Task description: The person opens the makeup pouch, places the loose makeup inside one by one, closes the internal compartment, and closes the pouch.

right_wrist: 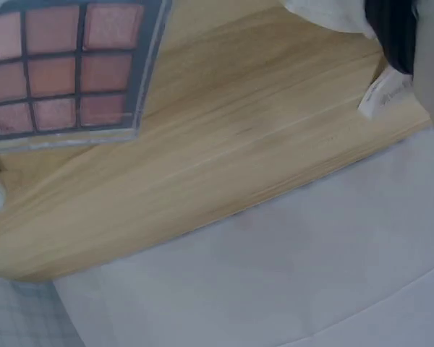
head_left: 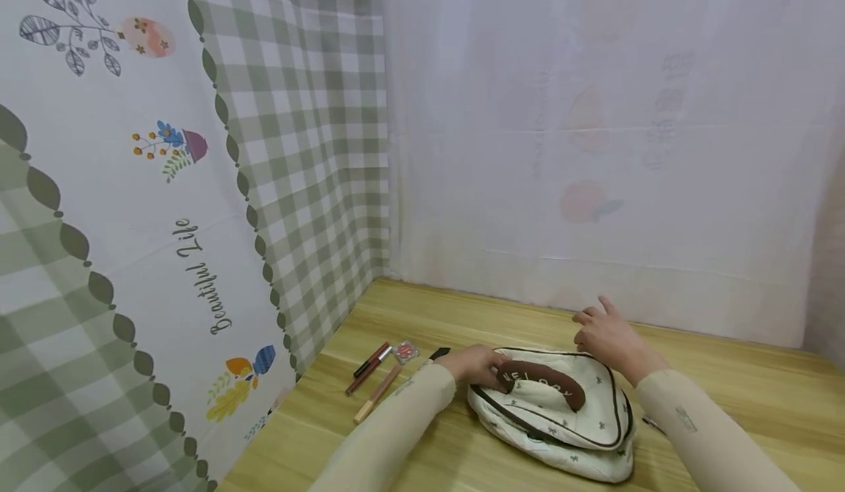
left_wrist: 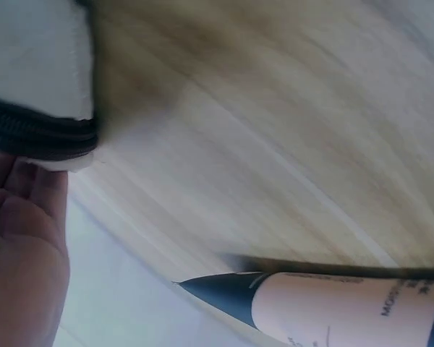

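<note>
A white zip-up cosmetic bag (head_left: 597,415) with dark bow prints lies on the wooden table, its brown lettered handle (head_left: 548,372) uppermost. At the bag's left rear side, my left hand (head_left: 474,366) grips it beside the handle's end. The left wrist view shows that hand's fingers (left_wrist: 47,188) tucked against the bag's edge under a black zipper (left_wrist: 40,134). Over the bag's back right corner, my right hand (head_left: 609,338) is raised with loosely bent fingers and holds nothing. The right wrist view catches a white label (right_wrist: 387,92) beside the bag.
Left of the bag lie several slim makeup sticks (head_left: 378,394) and a small clear compact (head_left: 405,351). A pink tube (left_wrist: 347,303) with a black pointed tip is near the left hand. An eyeshadow palette (right_wrist: 65,69) shows in the right wrist view. Fabric-covered walls border the table.
</note>
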Motion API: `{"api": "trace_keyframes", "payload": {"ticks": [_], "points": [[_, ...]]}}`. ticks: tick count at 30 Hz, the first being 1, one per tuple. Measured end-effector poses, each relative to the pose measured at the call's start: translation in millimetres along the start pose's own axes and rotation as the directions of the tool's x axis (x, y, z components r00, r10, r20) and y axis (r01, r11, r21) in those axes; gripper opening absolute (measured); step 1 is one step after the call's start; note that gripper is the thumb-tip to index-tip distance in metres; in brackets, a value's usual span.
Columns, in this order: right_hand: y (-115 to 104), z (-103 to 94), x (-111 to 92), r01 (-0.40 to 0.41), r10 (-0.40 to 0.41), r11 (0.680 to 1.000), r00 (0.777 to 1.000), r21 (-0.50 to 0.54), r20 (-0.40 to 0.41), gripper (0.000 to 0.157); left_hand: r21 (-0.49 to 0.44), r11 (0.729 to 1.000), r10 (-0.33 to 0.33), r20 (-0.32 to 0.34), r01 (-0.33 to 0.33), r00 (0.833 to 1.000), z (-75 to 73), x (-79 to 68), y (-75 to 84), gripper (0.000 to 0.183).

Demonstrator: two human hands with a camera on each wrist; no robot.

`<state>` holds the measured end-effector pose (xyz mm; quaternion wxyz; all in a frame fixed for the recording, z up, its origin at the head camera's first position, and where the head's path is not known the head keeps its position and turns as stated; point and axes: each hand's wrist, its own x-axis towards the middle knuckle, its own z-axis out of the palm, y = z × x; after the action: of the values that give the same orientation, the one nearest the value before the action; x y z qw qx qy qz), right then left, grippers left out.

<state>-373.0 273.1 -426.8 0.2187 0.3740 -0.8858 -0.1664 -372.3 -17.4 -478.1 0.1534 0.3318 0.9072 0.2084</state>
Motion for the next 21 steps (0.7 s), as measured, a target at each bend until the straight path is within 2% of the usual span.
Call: {"api": "trace_keyframes", "payload": {"ticks": [2,5,8,12,16,21], "points": [[0,1.2,-5,-0.032,0.032,0.999,0.999,0.038,-0.007,0.009,-0.083,0.996,-0.028,0.010,0.029,1.000,-1.6,0.9,1.1,0.025],[1,3.0,-14,-0.101,0.105,0.989,0.994,0.111,-0.028,0.008,-0.184,0.980,-0.083,0.006,0.082,0.997,-5.9,2.2,3.4,0.036],[2,3.8,-25,-0.184,0.195,0.967,0.979,0.177,-0.049,0.009,-0.232,0.968,-0.110,-0.050,0.096,0.993,-8.6,4.1,5.6,0.051],[-1,-0.2,-40,-0.255,0.282,0.935,0.956,0.247,-0.081,0.018,-0.272,0.959,-0.126,-0.172,0.076,0.977,-6.4,7.4,5.3,0.051],[-11,-6.8,-50,-0.270,0.316,0.916,0.941,0.297,-0.119,0.027,-0.318,0.947,-0.136,-0.277,0.043,0.951,-5.7,8.6,3.5,0.029],[-25,-17.9,-57,-0.276,0.337,0.898,0.932,0.343,-0.133,0.032,-0.245,0.968,-0.043,-0.376,-0.055,0.926,-14.3,4.3,1.6,0.033]]}}
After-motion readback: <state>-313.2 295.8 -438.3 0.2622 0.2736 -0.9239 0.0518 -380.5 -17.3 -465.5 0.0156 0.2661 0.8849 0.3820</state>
